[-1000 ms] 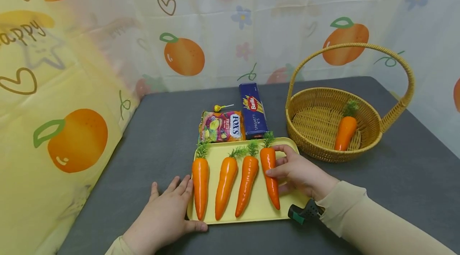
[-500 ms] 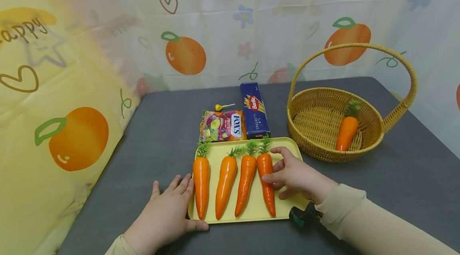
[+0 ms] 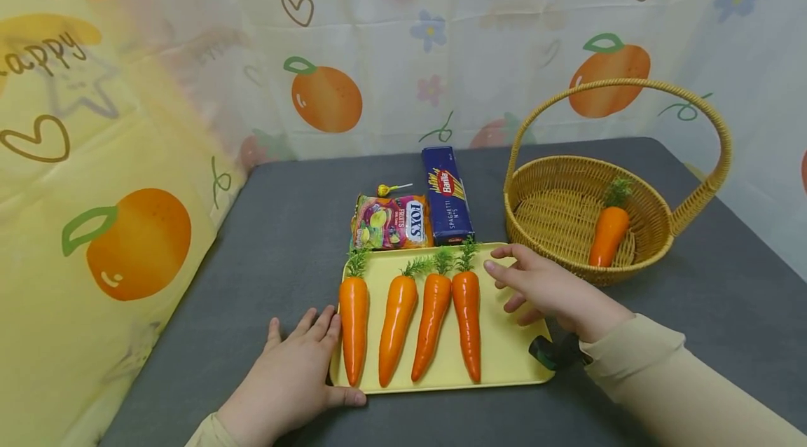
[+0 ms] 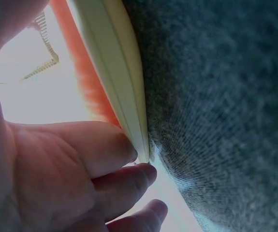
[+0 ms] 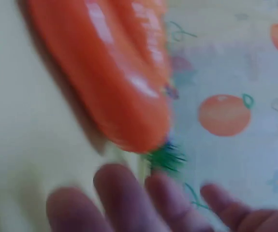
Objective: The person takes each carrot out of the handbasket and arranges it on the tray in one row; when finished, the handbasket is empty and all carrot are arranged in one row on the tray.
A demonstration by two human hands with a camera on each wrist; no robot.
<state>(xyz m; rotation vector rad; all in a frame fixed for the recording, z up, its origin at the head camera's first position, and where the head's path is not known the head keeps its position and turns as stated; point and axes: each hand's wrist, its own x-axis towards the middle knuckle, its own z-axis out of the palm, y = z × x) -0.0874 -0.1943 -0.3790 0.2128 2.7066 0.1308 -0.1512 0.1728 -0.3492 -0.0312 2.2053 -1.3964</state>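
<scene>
Several orange carrots with green tops lie side by side on a yellow tray (image 3: 511,363). The rightmost carrot (image 3: 467,324) leans close to its neighbour (image 3: 432,326), their upper ends touching or nearly so. My right hand (image 3: 548,293) hovers over the tray's right part with loosely spread fingers, holding nothing. In the right wrist view a gap separates those fingers from the carrot (image 5: 114,87). At the tray's left front corner my left hand (image 3: 293,370) rests, fingertips against the left rim beside the leftmost carrot (image 3: 354,328) and thumb along the front edge.
A wicker basket (image 3: 542,251) with a tall handle stands at the right, one carrot (image 3: 609,235) inside. Behind the tray lie a candy bag (image 3: 391,223), a lollipop (image 3: 386,190) and a blue spaghetti box (image 3: 449,205). Printed curtains border the grey table (image 3: 284,223).
The rightmost carrot has moved left against its neighbour and been let go. My right hand has then drawn away to the right. The left hand has stayed in place.
</scene>
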